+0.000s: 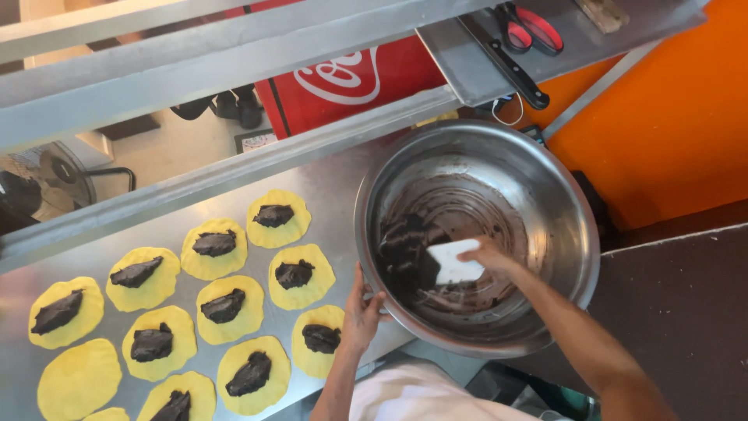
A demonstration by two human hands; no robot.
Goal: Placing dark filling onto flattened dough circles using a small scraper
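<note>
We see a shiny, smooth metal bowl [557, 226] holding a matt white plastic scraper [454, 261]. Left of the bowl, the brushed metal counter [327, 187] bears soft, matt yellow dough rounds [78, 380].

Yellow dough rounds [224, 309] topped with dark filling lie in rows on the steel tabletop [335, 187]; far right, a shelf [467, 62] holds a black-handled knife [510, 66] and red scissors [530, 27]

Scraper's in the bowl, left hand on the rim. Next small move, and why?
Probably drag the white scraper in the right hand toward the dark paste heaped on the bowl's left side, gathering a scoop. The left hand steadies the rim, and one yellow dough round has no filling on it, unlike most of the others.
</note>
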